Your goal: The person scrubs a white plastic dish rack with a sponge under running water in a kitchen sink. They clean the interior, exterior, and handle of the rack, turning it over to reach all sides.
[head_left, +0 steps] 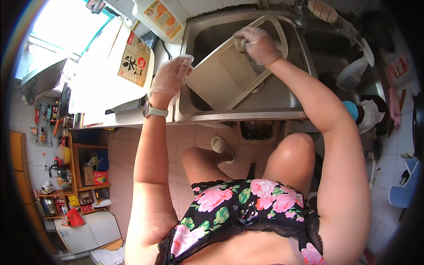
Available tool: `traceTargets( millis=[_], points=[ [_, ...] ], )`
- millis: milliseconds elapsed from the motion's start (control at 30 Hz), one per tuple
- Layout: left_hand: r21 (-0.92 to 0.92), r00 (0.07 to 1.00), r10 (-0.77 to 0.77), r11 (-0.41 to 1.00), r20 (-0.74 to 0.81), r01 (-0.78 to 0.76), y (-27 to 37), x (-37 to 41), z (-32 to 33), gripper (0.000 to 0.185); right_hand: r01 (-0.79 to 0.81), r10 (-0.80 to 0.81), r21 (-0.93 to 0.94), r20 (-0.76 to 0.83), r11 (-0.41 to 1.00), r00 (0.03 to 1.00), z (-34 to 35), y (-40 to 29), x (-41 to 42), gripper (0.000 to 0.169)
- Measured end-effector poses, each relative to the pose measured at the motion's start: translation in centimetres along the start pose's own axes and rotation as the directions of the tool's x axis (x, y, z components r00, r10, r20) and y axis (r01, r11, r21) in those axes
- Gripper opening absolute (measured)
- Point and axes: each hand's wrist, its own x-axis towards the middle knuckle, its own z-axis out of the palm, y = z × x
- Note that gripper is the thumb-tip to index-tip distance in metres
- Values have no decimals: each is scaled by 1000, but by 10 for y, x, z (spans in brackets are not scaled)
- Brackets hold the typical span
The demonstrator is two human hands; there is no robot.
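Note:
A white plastic lid (218,73) with a frame-like rim at its far end lies tilted in the left basin of the stainless steel sink (245,115). My left hand (170,76), in a clear disposable glove and with a watch at the wrist, grips the lid's left corner. On the lid's upper part, my gloved right hand (260,44) presses a small greyish scrubber (239,43), mostly covered by the fingers. Beneath the lid, the basin's drain (260,86) is partly visible.
A large white rice bin (102,73) stands on the counter at left, with a white jug (160,20) behind it. The faucet (300,13) rises at the sink's back. In the right basin area are a spray bottle (356,69) and cloths (371,114). A bin (258,132) sits below.

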Motion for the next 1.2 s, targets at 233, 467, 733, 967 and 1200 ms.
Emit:
traceTargets(
  millis=[233,467,733,967,1200],
  points=[
    [82,998,-38,996,48,34,-3,11,24,40,142,-161,81,318,987,935,46,-64,-19,31],
    [-232,977,18,972,211,32,-4,25,17,37,342,-366,178,684,923,631,55,-90,-33,49],
    [157,999,-9,988,41,3,-5,33,44,22,88,60,-85,964,993,258,42,-55,-50,24],
    [29,990,-14,999,-141,19,-13,32,30,16,-297,148,-22,900,955,409,36,-49,-35,12],
    [-244,960,-131,967,-247,69,-41,35,-6,17,98,-231,211,818,973,527,19,-98,-5,16]
  ],
)
